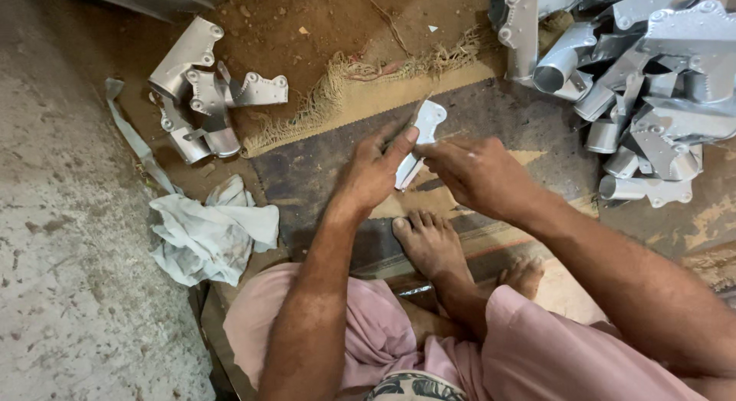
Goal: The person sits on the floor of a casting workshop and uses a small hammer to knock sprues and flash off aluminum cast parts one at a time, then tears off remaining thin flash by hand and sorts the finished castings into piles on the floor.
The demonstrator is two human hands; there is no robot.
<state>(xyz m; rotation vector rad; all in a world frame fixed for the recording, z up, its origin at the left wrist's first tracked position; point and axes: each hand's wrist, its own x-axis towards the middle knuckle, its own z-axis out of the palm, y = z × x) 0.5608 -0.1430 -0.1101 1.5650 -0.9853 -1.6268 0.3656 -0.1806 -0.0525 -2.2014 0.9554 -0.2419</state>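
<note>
While both grip it, left hand (376, 171) and right hand (471, 171) hold a metal bracket (423, 129)

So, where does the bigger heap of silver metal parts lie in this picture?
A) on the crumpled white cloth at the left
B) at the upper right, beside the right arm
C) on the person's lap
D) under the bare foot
B: the large heap of silver metal parts fills the upper right corner, while only a small cluster of parts lies at the upper left, above the crumpled white cloth.
</note>
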